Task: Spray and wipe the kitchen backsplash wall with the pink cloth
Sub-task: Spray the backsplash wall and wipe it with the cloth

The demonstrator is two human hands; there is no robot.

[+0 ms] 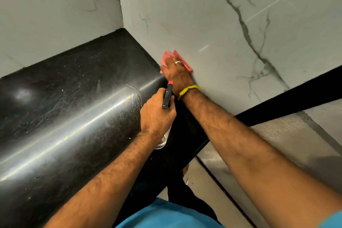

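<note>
Forearms reach forward from the bottom of the view, bare, above a blue shirt (166, 214). Nearest, the left hand (157, 114) hangs over the front edge of the black bench (64, 107), knuckles up, its grip closed around the neck of a spray bottle (167, 96); the bottle's dark head with its red tip points toward the wall, and the clear body shows below the wrist. Just beyond it, the right arm stretches out nearly straight, a yellow band (188, 90) round the wrist. The right hand (177, 76), with a ring on one finger, lies flat with fingers spread, pressing the pink cloth (174, 58) against the white marbled backsplash wall (231, 24). Cloth and hand sit low on the wall, right where it meets the bench. Farther left, the bench runs back into the corner.
</note>
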